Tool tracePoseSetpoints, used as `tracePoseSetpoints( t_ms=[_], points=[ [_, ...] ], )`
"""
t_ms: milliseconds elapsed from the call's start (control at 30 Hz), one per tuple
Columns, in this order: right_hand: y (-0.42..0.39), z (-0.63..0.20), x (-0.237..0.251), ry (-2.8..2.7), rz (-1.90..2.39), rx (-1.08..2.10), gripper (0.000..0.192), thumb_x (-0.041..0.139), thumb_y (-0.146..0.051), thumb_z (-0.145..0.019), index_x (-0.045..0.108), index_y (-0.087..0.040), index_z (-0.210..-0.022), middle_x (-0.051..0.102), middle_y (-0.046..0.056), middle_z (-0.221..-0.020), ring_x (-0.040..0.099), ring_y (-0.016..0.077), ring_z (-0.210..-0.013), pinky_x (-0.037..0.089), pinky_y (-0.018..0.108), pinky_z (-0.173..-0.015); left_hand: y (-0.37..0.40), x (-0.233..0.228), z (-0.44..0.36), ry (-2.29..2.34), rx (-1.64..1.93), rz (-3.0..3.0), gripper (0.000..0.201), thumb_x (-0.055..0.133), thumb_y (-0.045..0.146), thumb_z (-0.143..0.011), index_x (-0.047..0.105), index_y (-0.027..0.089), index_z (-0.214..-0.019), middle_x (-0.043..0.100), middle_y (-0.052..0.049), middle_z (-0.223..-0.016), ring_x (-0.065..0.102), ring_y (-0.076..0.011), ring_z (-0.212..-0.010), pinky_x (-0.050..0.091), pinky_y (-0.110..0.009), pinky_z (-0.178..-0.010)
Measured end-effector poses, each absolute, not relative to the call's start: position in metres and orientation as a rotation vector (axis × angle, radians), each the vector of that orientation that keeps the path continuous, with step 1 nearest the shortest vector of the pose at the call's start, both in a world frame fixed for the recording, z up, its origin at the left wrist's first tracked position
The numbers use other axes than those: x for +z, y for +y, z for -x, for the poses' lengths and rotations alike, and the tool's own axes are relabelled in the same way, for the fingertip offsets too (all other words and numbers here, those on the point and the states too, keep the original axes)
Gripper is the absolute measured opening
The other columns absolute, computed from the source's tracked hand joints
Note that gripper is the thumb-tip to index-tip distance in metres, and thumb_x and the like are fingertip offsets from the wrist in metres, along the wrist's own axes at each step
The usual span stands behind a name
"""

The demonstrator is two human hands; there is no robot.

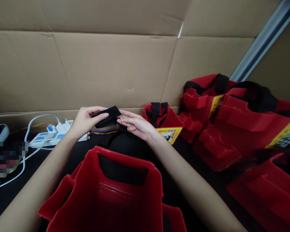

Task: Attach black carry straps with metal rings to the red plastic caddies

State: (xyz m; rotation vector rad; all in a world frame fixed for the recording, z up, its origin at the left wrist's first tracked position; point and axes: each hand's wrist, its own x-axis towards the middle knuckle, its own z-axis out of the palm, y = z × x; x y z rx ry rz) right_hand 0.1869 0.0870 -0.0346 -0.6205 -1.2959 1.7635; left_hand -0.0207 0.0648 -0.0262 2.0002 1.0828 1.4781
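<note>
The left hand pinches a black woven fabric strap above the open red fabric tote bag; the right hand grips its small metal ring.
</note>
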Motion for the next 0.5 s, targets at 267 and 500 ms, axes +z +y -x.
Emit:
tracePoseSetpoints(
  t_ms=[267, 500],
  points=[
    [0.079, -0.183, -0.03, -1.392, 0.707, 1.59, 0.041, 0.064, -0.014, -0.073, 0.061, -0.024, -0.113, 0.061, 0.006, -0.115, 0.064, 0.013, -0.09, 0.025, 0.006, -0.032, 0.056, -0.018, 0.018, 1.28, 1.267, -2.132, 0.026, 0.061, 0.04, -0.075, 0.07, 0.017, -0.079, 0.069, -0.002, -0.07, 0.061, -0.0139, -0.061, 0.047, -0.022, -0.056],
    [0.073, -0.18, -0.027, -1.493, 0.773, 1.419, 0.038, 0.069, -0.016, -0.068, 0.064, -0.019, -0.106, 0.068, 0.004, -0.079, 0.064, 0.0102, -0.068, 0.023, 0.01, -0.033, 0.053, -0.017, 0.012, 1.19, 1.174, -2.293, 0.028, 0.064, 0.04, -0.073, 0.064, 0.018, -0.091, 0.068, -0.004, -0.087, 0.063, -0.0172, -0.077, 0.048, -0.027, -0.067]
  ],
)
